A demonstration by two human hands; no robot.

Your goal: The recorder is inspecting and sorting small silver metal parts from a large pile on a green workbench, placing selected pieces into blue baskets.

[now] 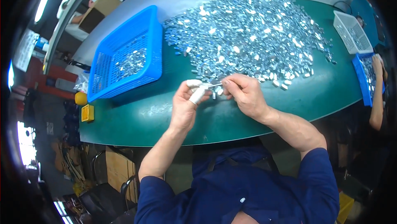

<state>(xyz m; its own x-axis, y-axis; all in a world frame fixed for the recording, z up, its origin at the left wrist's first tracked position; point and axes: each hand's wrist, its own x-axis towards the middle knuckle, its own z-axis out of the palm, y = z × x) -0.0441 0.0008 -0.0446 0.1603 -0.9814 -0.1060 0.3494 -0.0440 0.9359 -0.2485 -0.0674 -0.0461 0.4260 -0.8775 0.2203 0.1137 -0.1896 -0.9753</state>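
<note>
My left hand (185, 104) is closed in a pinch, with white coverings on its thumb and a finger. Opposite it, my right hand (248, 97) pinches too, thumb against fingertips. A slim silver metal rod (214, 85) spans the small gap between both sets of fingertips. Whether a small part sits within the left fingers is hidden by the coverings. Both hands are just above the green tabletop, at the near edge of a big heap of small shiny metal pieces (248, 33). A few loose pieces lie right beside and beneath the fingers.
On the left stands a blue plastic basket (155, 37) with metal pieces inside. A small yellow box (87, 113) sits near the left table edge. Toward the right are a white basket (338, 19) and a blue tray (363, 85), where another person's hand (377, 64) reaches in.
</note>
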